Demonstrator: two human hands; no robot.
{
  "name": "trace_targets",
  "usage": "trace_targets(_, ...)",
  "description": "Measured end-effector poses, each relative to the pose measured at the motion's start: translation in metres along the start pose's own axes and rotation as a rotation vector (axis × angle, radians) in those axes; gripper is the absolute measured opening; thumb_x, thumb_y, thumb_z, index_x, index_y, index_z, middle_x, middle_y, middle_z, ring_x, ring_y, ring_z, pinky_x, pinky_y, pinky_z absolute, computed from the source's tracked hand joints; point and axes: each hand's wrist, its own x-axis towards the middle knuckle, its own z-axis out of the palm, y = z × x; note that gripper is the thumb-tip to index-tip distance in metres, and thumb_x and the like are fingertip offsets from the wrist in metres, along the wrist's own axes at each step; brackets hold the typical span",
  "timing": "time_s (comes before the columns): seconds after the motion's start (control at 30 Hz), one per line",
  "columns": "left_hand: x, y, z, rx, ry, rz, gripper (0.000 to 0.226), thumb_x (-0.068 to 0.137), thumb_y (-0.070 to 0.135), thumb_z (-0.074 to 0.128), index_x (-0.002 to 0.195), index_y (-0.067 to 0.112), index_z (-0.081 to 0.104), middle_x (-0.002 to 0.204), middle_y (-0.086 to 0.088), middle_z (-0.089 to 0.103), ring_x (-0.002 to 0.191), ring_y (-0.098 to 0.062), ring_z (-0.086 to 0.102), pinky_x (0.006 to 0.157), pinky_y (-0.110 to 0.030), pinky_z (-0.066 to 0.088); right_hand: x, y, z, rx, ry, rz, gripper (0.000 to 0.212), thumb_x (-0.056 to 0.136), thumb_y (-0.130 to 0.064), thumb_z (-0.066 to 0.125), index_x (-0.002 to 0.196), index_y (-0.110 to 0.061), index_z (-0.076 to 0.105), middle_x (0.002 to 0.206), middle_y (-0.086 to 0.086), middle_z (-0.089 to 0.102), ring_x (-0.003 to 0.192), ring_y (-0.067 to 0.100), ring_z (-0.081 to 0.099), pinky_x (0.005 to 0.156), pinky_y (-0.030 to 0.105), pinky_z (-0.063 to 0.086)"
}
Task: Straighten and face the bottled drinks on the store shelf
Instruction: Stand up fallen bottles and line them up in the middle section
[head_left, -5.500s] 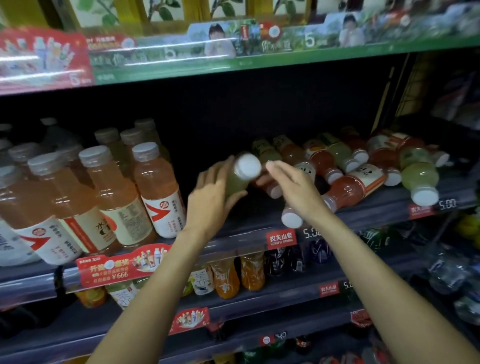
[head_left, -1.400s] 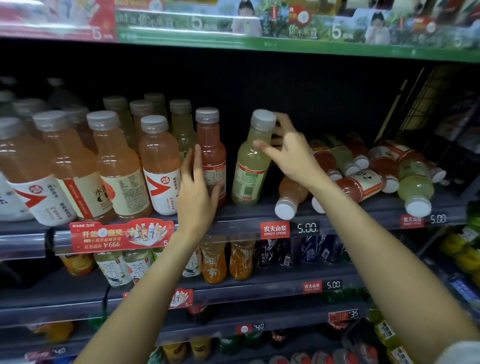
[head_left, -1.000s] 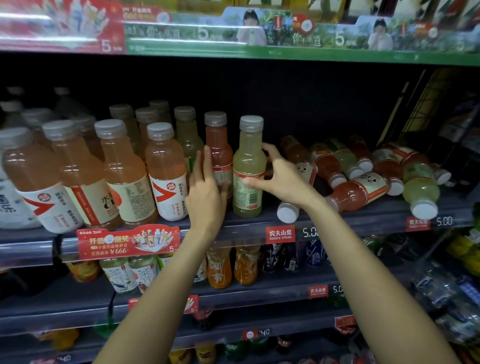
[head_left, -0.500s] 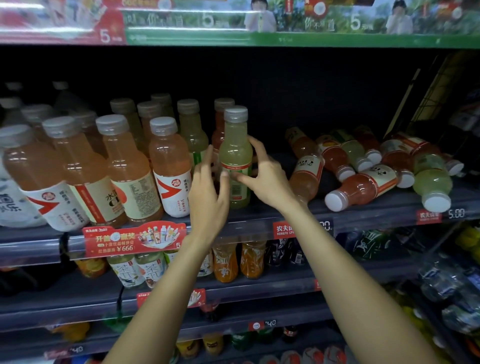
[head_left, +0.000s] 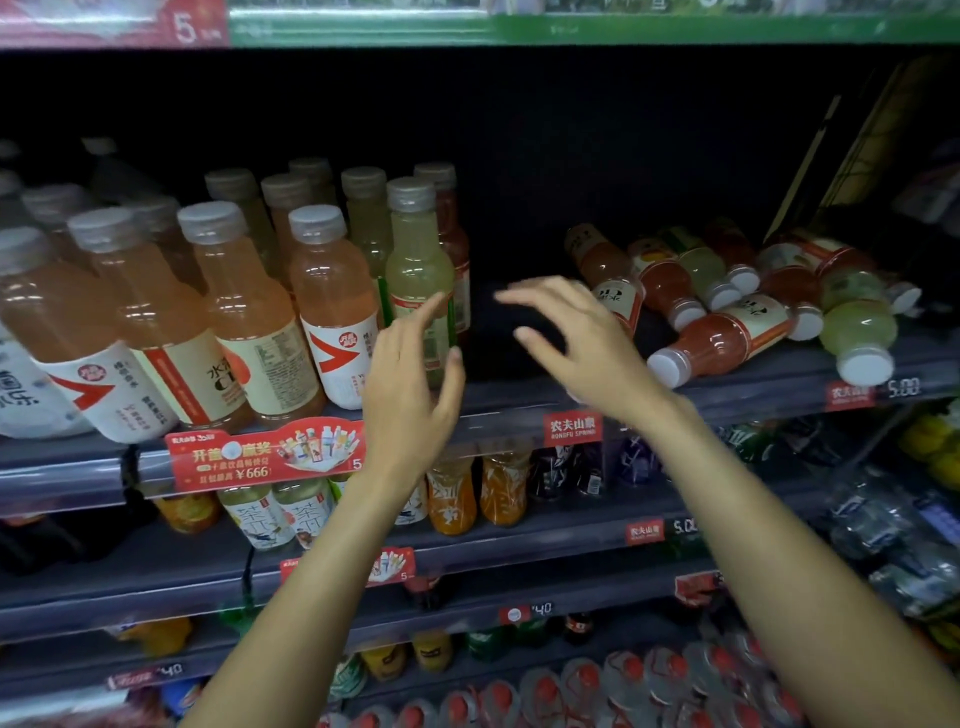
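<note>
On the shelf's (head_left: 519, 402) left end, tall orange plastic bottles with grey caps (head_left: 332, 306) stand upright, labels forward. Next right, the pale green capped bottle (head_left: 418, 270) you were steadying half a second ago now stands alone; your left hand (head_left: 410, 374) has let go, fingers loosely spread just in front of it. Your right hand (head_left: 582, 343) is off it too, fingers apart, holding nothing, over the bare gap. Far right, the red and green bottles lying on their sides (head_left: 727, 332) still need standing, probably your next reach.
</note>
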Motion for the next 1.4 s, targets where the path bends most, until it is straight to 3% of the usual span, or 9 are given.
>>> trace_targets(0.17,0.014,0.016,0.025,0.150,-0.291,0.360,0.042,0.096,0.035,0.048,0.131,0.014,0.051,0.100,0.001,0.066,0.087,-0.018,0.061,0.073,-0.032,0.047,-0.023,0.048,-0.049,-0.335,-0.132,0.092,0.045,0.087,-0.010,0.061,0.130,-0.020,0.054,0.128,0.009,0.052,0.123,0.027,0.039,0.102,0.037,0.033)
trace_targets(0.3,0.014,0.047,0.062,0.229,-0.547,0.117,0.075,0.080,0.072,0.051,0.132,0.019,0.042,0.113,-0.002,0.056,0.091,-0.025,0.063,0.067,-0.036,0.051,0.000,0.063,-0.057,-0.344,-0.451,0.361,0.078,0.077,-0.012,0.070,0.144,-0.026,0.033,0.150,0.011,0.028,0.140,0.029,0.019,0.113,0.041,0.015)
trace_targets(0.4,0.014,0.065,0.083,0.276,-0.626,0.037,0.069,0.081,0.056,0.064,0.130,0.015,0.039,0.121,-0.007,0.046,0.094,-0.034,0.059,0.070,-0.039,0.045,0.010,0.076,-0.048,-0.392,-0.607,0.365,0.086,0.073,-0.010,0.072,0.143,-0.035,0.031,0.154,0.003,0.020,0.139,0.031,0.022,0.109,0.041,0.025)
trace_targets(0.6,0.020,0.051,0.066,0.123,-0.383,0.084,0.043,0.075,0.023,0.071,0.114,0.011,0.058,0.109,-0.006,0.057,0.089,-0.027,0.062,0.071,-0.041,0.052,0.003,0.077,-0.041,-0.538,-0.324,0.169,0.078,0.069,-0.039,0.079,0.137,-0.032,0.041,0.143,-0.003,0.043,0.131,0.028,0.037,0.099,0.045,0.036)
trace_targets(0.83,0.062,0.066,0.016,-0.363,-0.084,-0.101,0.046,0.084,0.017,0.068,0.126,0.010,0.050,0.121,0.002,0.059,0.107,-0.006,0.060,0.086,-0.024,0.052,0.023,0.040,-0.030,0.111,0.001,0.292,0.067,0.064,-0.050,0.080,0.122,-0.024,0.059,0.112,-0.008,0.064,0.102,0.008,0.057,0.083,0.026,0.046)
trace_targets(0.97,0.056,0.050,0.009,-0.098,-0.135,-0.034,0.059,0.087,0.019,0.066,0.140,0.013,0.039,0.134,-0.004,0.051,0.117,-0.012,0.053,0.096,-0.019,0.043,0.041,0.030,-0.009,0.388,-0.050,0.517,0.049,0.072,-0.049,0.075,0.111,-0.021,0.063,0.107,-0.004,0.068,0.100,0.012,0.063,0.086,0.031,0.052)
trace_targets(1.07,0.029,0.029,0.016,0.127,-0.244,-0.055,0.077,0.081,0.028,0.072,0.145,0.014,0.031,0.130,-0.008,0.046,0.114,-0.023,0.053,0.086,-0.032,0.050,0.047,0.021,0.004,0.411,-0.060,0.547,0.052,0.064,-0.060,0.073,0.103,-0.027,0.064,0.101,-0.008,0.069,0.095,0.012,0.065,0.081,0.039,0.057)
trace_targets(1.17,0.013,0.020,0.026,0.177,-0.176,-0.092,0.084,0.076,0.031,0.077,0.143,0.010,0.030,0.133,-0.013,0.040,0.115,-0.029,0.052,0.077,-0.038,0.054,0.046,0.008,0.011,0.383,-0.057,0.512,0.058,0.057,-0.072,0.070,0.098,-0.030,0.062,0.096,-0.013,0.066,0.092,0.008,0.064,0.076,0.038,0.058)
trace_targets(1.4,0.008,0.009,0.030,0.187,-0.012,-0.125,0.079,0.079,0.030,0.073,0.140,0.022,0.023,0.133,-0.016,0.041,0.116,-0.031,0.050,0.075,-0.029,0.049,0.028,0.002,0.021,0.557,-0.035,0.471,0.053,0.071,-0.034,0.080,0.119,-0.019,0.060,0.108,-0.005,0.067,0.100,0.009,0.064,0.089,0.031,0.053)
